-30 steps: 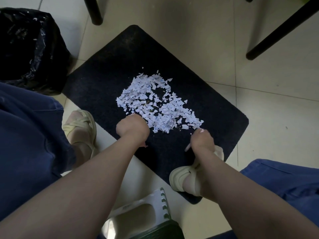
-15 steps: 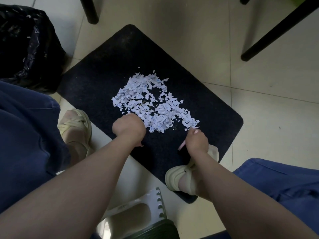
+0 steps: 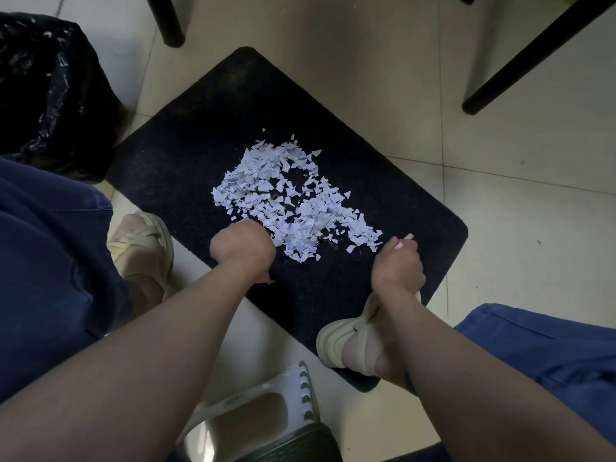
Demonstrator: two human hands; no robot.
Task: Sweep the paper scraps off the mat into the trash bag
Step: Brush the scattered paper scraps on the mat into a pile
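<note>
A heap of pale blue-white paper scraps (image 3: pixel 293 201) lies in the middle of a dark mat (image 3: pixel 186 155) on the tiled floor. My left hand (image 3: pixel 241 250) rests at the heap's near-left edge, knuckles up; its fingers are bent down out of sight behind the back of the hand. My right hand (image 3: pixel 398 265) sits at the heap's near-right corner. Its fingers are loosely bent towards the mat, pink nails showing, with nothing seen in them. The black trash bag (image 3: pixel 50 95) stands at the far left, just beyond the mat's left corner.
My feet in cream sandals flank the mat: the left one (image 3: pixel 146 241) on the tiles, the right one (image 3: pixel 350 341) on the mat's near edge. A white and green dustpan (image 3: pixel 266 411) lies between my knees. Black furniture legs (image 3: pixel 170 21) (image 3: pixel 533 58) stand beyond the mat.
Very little differs. My right hand has drifted slightly to the right, away from the heap's corner. My left hand stays at the heap's near-left edge, and the scraps look the same.
</note>
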